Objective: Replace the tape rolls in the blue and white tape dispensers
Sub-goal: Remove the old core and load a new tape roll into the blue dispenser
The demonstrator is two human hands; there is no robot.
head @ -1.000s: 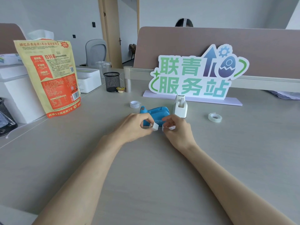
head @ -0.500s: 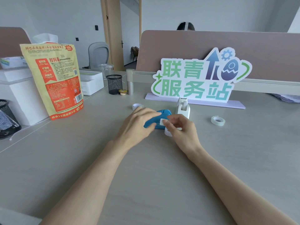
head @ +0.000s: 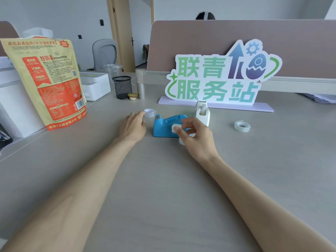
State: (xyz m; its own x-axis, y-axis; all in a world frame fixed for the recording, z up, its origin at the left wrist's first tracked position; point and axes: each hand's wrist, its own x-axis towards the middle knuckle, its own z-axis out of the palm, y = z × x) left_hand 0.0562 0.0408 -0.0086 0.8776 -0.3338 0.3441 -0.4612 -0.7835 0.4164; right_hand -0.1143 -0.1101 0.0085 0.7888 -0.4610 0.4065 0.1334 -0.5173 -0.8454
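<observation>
— Two hands over the table (head: 163, 179); what is each doing?
— Left hand (head: 131, 125) lies loose and open, fingertips touching a small tape roll (head: 150, 112). Right hand (head: 195, 135) pinches a small white piece (head: 176, 127) in a closed grip, against the blue dispenser (head: 164, 126).
— And the white dispenser (head: 202, 112)?
— Upright just behind the blue one, before a sign (head: 218, 77). Another tape roll (head: 242, 126) lies flat, well off to the right.

Office, desk partition (head: 236, 39), swivel chair (head: 104, 51), mesh pen cup (head: 122, 87)
</observation>
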